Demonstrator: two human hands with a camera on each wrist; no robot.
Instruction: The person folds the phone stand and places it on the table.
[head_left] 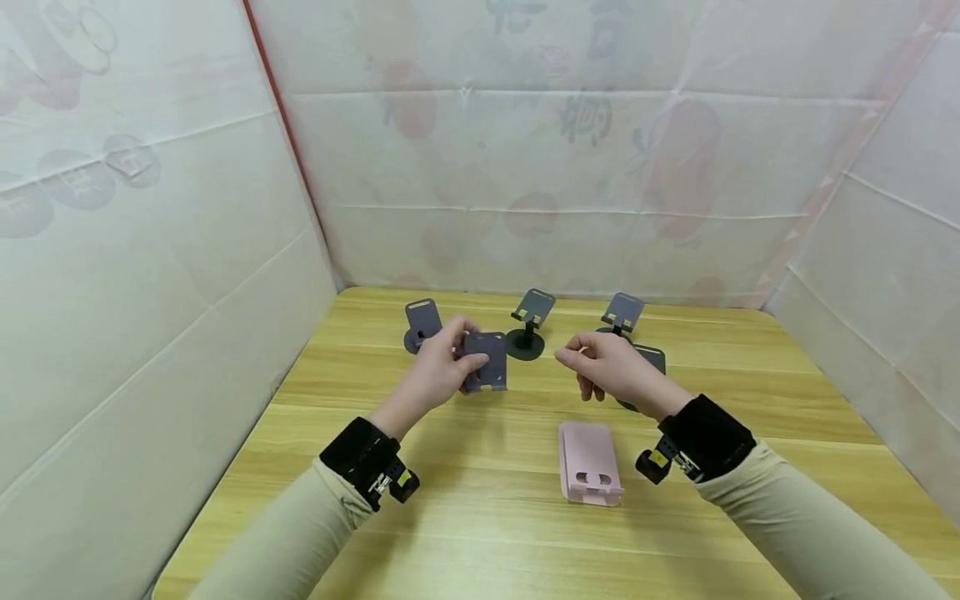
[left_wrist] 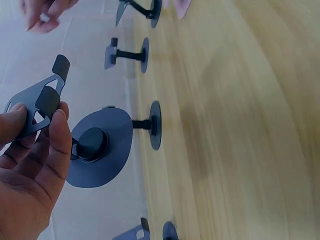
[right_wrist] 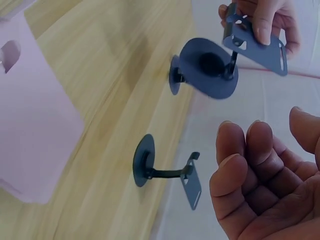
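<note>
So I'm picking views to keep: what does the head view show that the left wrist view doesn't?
Only the head view shows the pink stand lying flat on the table, both sleeved forearms, and the whole right hand, which holds nothing. Only the left wrist view shows the underside of the held stand's round base and its hooked lip close up. Both show the left hand gripping a dark grey stand, with other grey stands upright behind it.

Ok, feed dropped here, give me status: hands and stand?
Left hand grips dark phone stand, lifted off table. Right hand empty, loosely curled, close by. Nothing between them.
</note>
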